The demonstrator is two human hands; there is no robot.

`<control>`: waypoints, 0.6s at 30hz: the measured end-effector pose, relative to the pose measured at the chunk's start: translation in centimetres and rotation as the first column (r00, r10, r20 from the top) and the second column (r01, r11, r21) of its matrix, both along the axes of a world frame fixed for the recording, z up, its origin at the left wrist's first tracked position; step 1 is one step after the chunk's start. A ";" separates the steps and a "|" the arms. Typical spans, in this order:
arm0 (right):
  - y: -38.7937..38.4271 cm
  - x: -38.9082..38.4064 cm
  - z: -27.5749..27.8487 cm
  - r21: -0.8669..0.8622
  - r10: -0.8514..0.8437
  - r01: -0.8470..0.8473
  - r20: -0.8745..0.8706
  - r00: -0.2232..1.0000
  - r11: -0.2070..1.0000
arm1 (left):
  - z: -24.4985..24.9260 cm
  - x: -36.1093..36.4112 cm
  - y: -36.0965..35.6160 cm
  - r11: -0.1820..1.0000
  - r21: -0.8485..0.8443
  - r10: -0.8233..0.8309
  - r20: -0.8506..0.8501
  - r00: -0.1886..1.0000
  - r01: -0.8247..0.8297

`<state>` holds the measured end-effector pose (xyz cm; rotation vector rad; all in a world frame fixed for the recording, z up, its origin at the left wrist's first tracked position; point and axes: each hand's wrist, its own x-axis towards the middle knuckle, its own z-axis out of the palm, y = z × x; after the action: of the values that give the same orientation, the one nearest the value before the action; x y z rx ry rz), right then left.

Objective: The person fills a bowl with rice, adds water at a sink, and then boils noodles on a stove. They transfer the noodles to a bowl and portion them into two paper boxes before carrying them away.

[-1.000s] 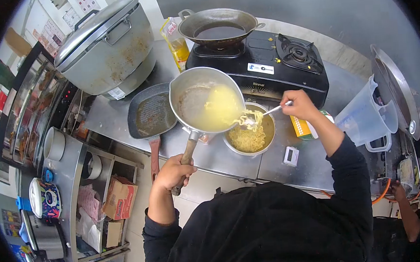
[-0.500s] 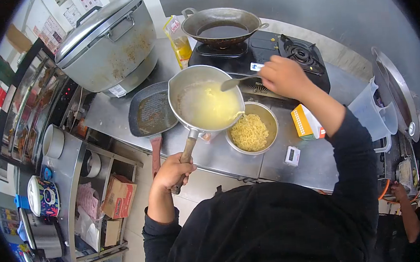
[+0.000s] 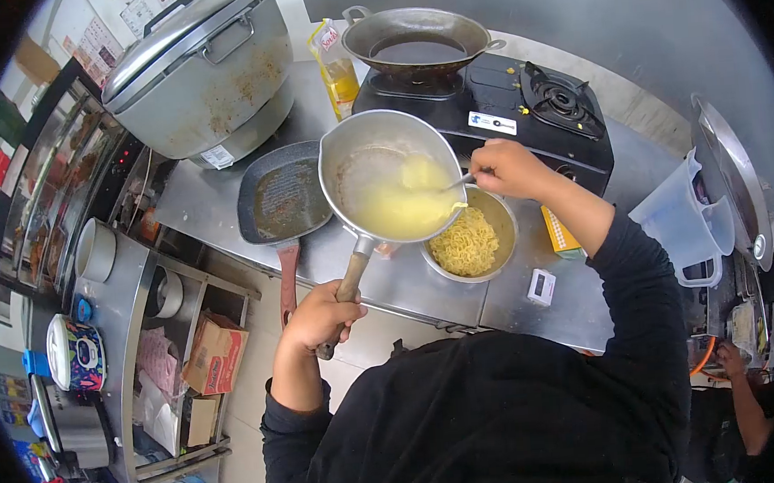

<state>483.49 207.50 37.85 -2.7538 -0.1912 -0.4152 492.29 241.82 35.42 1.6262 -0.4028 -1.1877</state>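
Observation:
My left hand (image 3: 325, 316) is closed around the wooden handle of a metal saucepan (image 3: 350, 159), tilted above the counter. Pale yellow, creamy liquid (image 3: 403, 209) fills its lower part, and some shows at the rim on the right. My right hand (image 3: 512, 170) grips the handle of a metal spoon (image 3: 463, 181), whose bowl is sunk in the liquid and hidden. Just below the saucepan's right side stands a metal bowl (image 3: 507, 255) holding cooked noodles (image 3: 466, 243). A square grill pan (image 3: 287, 199) with a greasy surface lies left of the saucepan.
Behind stands a black gas stove (image 3: 494, 99) with a wok (image 3: 418, 42) of dark liquid. A pouch of yellow oil (image 3: 337, 79) and a large rice cooker (image 3: 205, 84) are at back left. A timer (image 3: 541, 286), carton (image 3: 561, 232) and plastic jug (image 3: 686, 220) stand right. Another person's arm (image 3: 748, 405) shows lower right.
My right hand has moved down and left, bringing the spoon from above the saucepan's right side into the yellow liquid. The saucepan stays in my left hand, shifted slightly right in view.

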 end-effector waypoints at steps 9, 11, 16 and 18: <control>0.4 -1.8 -1.4 0.290 0.017 -0.018 0.007 1.000 0.957 | 0.6 0.0 -0.3 1.000 0.010 -0.005 -0.022 1.000 0.006; 0.4 -2.3 -1.5 0.264 0.006 -0.022 0.062 0.998 0.964 | 0.4 0.1 -0.3 1.000 0.008 -0.014 -0.022 1.000 0.015; 0.7 -3.6 -1.9 0.103 0.082 -0.113 0.267 0.960 0.988 | 0.6 0.4 -0.5 0.999 0.030 -0.027 -0.027 0.999 0.028; 1.0 -3.9 -1.8 0.051 0.115 -0.138 0.318 0.941 0.989 | 0.6 0.4 -0.6 0.999 0.035 -0.025 -0.032 0.999 0.026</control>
<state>479.62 208.46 36.03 -2.5703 -0.4217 -0.8088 492.66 241.19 36.04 1.6351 -0.3857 -1.2447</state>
